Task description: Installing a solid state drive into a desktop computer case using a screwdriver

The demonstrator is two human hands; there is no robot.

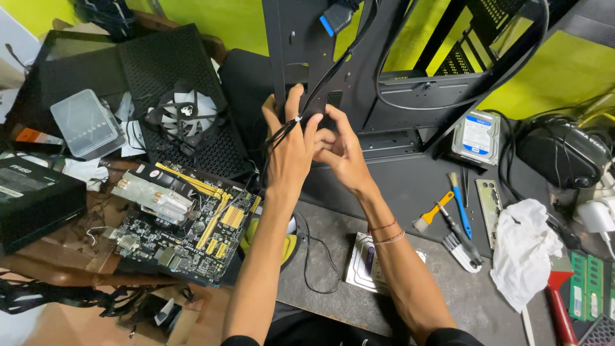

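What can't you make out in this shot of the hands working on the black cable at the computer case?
- Left hand: its palm faces away, so its grip on the black cable is hidden.
- Right hand: fingertips tucked behind the left hand.
- Computer case: top cut off by the upper edge.
- Green memory sticks: cut off by the right edge.

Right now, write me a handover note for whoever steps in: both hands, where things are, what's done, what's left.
Left hand: gripping the bundle of black cables against the black computer case, a white cable tie at its fingertips.
Right hand: beside it, fingers at the same bundle, apparently holding nothing else.
Around: motherboard out of the case, to the left; fan panel behind it; hard drive and brushes to the right.
Done: a tie seems looped on the bundle.
Left: cables hang loose above; board and drive not mounted.
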